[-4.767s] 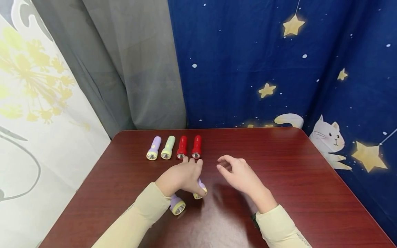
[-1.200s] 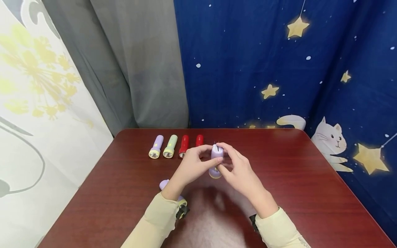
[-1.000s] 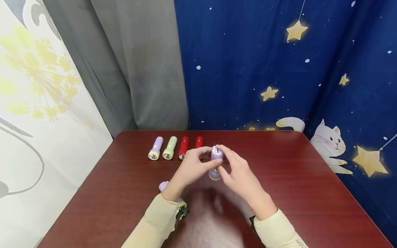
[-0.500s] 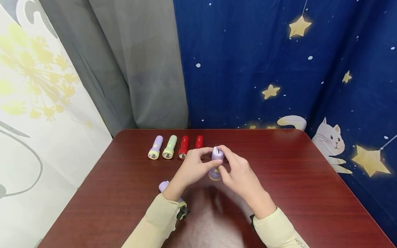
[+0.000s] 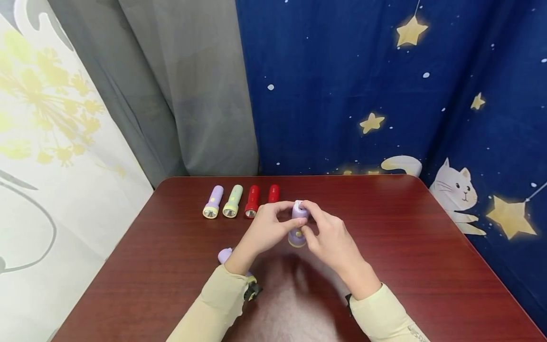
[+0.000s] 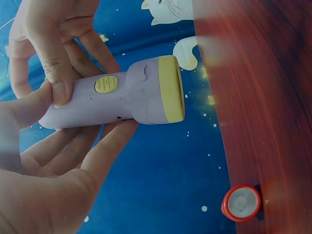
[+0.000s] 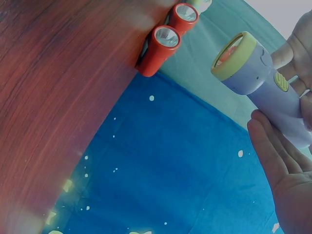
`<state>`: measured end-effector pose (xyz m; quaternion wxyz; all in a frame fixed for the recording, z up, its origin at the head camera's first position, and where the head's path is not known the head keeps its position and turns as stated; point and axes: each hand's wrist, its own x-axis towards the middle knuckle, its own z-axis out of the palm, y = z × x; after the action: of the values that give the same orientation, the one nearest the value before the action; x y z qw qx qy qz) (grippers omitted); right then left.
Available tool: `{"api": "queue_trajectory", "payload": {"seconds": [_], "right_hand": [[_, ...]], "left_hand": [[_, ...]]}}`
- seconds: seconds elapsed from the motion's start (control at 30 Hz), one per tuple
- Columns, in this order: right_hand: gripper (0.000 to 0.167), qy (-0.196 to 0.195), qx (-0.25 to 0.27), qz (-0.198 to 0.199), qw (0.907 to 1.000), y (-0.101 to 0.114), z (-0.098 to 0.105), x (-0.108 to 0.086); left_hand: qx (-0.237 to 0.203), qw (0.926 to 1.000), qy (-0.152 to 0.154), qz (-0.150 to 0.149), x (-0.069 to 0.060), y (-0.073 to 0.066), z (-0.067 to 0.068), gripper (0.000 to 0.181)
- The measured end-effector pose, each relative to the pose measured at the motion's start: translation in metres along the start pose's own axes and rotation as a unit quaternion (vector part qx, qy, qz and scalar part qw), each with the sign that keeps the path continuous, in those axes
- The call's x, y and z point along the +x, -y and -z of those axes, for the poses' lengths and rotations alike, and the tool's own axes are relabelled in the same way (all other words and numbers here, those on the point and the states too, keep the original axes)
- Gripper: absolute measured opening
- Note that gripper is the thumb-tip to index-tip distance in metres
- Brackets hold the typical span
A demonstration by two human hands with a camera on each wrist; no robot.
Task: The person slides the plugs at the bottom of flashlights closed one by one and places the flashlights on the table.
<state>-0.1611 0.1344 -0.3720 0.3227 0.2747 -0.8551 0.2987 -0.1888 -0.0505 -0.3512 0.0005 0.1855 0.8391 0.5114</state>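
Both hands hold one purple flashlight point(image 5: 297, 237) above the table, its yellow-rimmed head down and its tail up. My left hand point(image 5: 264, 230) grips the body from the left, with the thumb across it. From the other side my right hand point(image 5: 335, 242) pinches it near the tail, a fingertip over the tail end. A yellow switch point(image 6: 106, 84) shows on its side in the left wrist view. Beneath my left wrist lies another purple flashlight point(image 5: 224, 255), largely hidden by the forearm.
At the back left of the brown table point(image 5: 406, 247) lie, in a row, a purple flashlight point(image 5: 213, 202), a light green flashlight point(image 5: 232, 202), a red flashlight point(image 5: 252, 202) and a second red flashlight point(image 5: 273, 193), partly behind my left hand. Curtains hang beyond the far edge.
My left hand was over a purple flashlight on the table, the right hand empty; now both hold one raised. In the last half second, the thin prongs at its tail have gone from sight.
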Motion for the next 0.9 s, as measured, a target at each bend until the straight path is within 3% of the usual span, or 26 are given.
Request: {"api": "queue_trajectory", "payload": {"seconds": [0.27, 0.53, 0.73, 0.9], "right_hand": [[0.053, 0.008, 0.008, -0.004, 0.9999, -0.0009, -0.0007, 0.0001], [0.065, 0.029, 0.010, -0.030, 0.9991, -0.0001, -0.0021, -0.0009], [0.071, 0.035, 0.025, -0.045, 0.9981, 0.0010, -0.0025, -0.0004], [0.071, 0.034, 0.032, -0.057, 0.9973, 0.0007, -0.0010, 0.0000]], "left_hand": [[0.007, 1.0000, -0.002, -0.001, 0.0003, 0.0013, 0.0001, 0.035], [-0.016, 0.9999, -0.007, 0.001, 0.0008, 0.0028, 0.0003, 0.036], [-0.022, 0.9995, -0.016, 0.014, 0.0004, 0.0015, 0.0000, 0.037], [-0.007, 0.9992, -0.004, 0.039, -0.0023, -0.0023, -0.0014, 0.043]]}}
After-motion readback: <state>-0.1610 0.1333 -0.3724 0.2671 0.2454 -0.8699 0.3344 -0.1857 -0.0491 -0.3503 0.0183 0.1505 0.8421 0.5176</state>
